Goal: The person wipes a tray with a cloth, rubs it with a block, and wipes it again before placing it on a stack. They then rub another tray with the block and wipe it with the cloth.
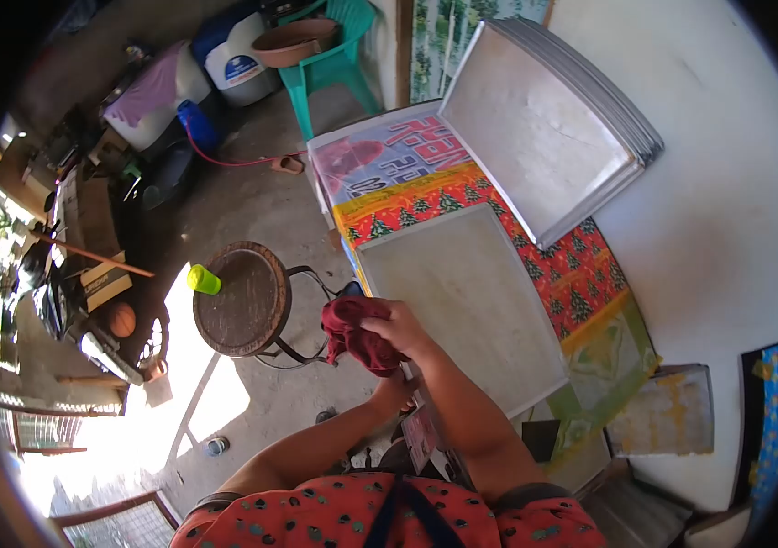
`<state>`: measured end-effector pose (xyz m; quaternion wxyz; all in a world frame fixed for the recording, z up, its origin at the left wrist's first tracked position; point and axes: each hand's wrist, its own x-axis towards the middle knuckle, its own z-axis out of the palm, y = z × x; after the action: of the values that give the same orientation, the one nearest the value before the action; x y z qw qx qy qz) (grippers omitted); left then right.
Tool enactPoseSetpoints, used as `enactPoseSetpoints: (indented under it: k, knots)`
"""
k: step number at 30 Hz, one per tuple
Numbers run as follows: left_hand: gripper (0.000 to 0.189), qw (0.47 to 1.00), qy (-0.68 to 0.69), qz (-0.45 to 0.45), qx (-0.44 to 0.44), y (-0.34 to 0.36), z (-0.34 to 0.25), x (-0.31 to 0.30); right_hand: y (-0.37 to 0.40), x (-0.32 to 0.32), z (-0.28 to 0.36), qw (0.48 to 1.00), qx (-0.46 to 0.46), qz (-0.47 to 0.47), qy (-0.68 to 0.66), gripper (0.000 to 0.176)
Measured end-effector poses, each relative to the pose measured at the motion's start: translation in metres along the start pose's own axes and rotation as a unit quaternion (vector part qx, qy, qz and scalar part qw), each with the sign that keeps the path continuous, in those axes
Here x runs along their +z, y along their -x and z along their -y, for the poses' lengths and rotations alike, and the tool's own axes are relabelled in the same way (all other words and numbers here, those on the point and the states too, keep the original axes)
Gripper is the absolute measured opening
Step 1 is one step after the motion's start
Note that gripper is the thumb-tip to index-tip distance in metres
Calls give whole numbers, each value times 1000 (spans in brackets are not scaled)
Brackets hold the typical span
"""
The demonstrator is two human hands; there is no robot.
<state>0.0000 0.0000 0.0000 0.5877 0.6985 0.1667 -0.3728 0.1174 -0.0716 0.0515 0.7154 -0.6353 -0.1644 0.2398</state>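
Note:
A bunched dark red cloth (352,331) is held up in front of my body, beside the left edge of a flat metal tray (462,292). My right hand (396,327) grips the cloth from the right, with its fingers and thumb closed on the fabric. Just below, my left hand (394,391) is closed at the cloth's lower end; its fingers are partly hidden. The tray lies on a table covered with red Christmas-tree-patterned plastic (407,208).
A stack of metal trays (544,119) leans against the wall at the table's far right. Left of the table stands a round wooden stool (245,306) with a lime-green cup (204,279) lying on its edge. A green plastic chair (334,73) holds a brown basin (295,43).

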Motion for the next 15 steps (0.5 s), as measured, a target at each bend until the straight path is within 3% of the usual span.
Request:
enactPoseSetpoints:
  k: [1,2,3,4,5,6,10,12,15]
  knots:
    - [41,997,75,-5,4,2,0,-6,18,-13,11,993,13,-18,-117,40]
    - [37,989,149,-10,6,4,-4,-13,40,-27,21,986,18,-102,-134,39]
    - [31,960,255,-28,109,-11,-24,13,78,-63,51,981,-5,-187,-58,38]
    - [28,972,184,-70,126,-14,-14,-11,108,-68,53,960,0,-261,-103,37]
    - [23,941,267,-80,194,-9,-7,-32,139,-68,55,932,5,-330,-151,37]
    - [18,915,344,-74,197,36,-37,-59,170,-59,62,904,-5,-394,-167,38]
    - [18,924,270,-49,266,109,-88,-159,258,-46,76,793,-54,-589,-147,44]
    - [20,922,184,-128,317,152,-89,-201,280,-20,83,721,-68,-674,-149,45]
    - [20,874,120,-194,430,203,-77,-271,293,-6,60,702,-120,-675,-193,45]
